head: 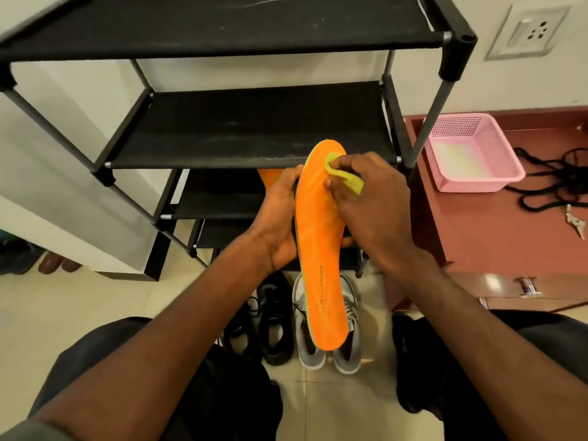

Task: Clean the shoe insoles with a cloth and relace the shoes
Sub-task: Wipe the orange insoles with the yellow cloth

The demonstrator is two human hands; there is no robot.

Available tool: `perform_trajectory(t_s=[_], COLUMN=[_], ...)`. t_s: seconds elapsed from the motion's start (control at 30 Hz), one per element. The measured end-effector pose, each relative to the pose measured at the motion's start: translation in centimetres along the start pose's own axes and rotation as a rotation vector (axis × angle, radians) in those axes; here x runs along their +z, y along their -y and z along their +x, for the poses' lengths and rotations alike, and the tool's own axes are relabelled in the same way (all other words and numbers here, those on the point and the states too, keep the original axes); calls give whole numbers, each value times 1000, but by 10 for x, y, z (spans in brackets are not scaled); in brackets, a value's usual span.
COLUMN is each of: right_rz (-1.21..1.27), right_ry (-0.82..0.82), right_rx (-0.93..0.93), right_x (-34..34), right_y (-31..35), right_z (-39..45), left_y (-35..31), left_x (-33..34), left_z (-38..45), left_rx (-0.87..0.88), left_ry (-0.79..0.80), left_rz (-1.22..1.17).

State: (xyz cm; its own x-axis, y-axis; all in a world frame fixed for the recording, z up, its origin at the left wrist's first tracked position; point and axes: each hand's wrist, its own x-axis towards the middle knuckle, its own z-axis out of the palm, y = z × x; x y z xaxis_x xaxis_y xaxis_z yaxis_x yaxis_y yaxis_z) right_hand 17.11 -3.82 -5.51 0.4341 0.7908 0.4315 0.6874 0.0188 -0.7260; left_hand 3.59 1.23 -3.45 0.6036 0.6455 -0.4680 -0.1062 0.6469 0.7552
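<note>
Left hand (280,218) gripping insole (318,237) edge, held mid-frame above shoes (321,332). Right hand (366,198) pinching cloth (350,183) against insole toe, 12 o'clock end. Laces (553,179) at 3 o'clock.

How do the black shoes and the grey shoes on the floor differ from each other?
The black shoes are dark all over; the grey shoes are light grey with pale soles and striped sides. The black shoes lie fully in view to the left, while the grey shoes sit to the right, partly hidden behind the orange insole. Both pairs stand side by side on the tiled floor before the shoe rack.
</note>
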Motion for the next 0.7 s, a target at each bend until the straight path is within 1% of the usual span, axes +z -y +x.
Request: perform_trajectory(t_s=[0.1,0.17,0.27,0.4,0.53,0.57,0.7], right_rz=[-32,-18,20,-50,-82,-62,8], right_ry=[-24,16,58,-55,-176,-175,-87], right_rx=[-30,-85,-137,-174,-147,-148,-163], right_x=[-2,-1,0,2,4,4,7], right_y=[-2,-4,-6,-10,-18,-21,-29], right_z=[0,-3,-10,-12,-10,-8,-9], left_y=[-6,-7,-5,-5,-5,-5,-3], left_x=[12,15,14,10,10,11,5], left_z=[-1,-1,-3,-3,2,3,8], left_rx=[-3,-8,-4,20,27,15,8], left_ry=[-2,-7,-13,-17,38,45,34], left_rz=[49,90,89,74,56,57,60])
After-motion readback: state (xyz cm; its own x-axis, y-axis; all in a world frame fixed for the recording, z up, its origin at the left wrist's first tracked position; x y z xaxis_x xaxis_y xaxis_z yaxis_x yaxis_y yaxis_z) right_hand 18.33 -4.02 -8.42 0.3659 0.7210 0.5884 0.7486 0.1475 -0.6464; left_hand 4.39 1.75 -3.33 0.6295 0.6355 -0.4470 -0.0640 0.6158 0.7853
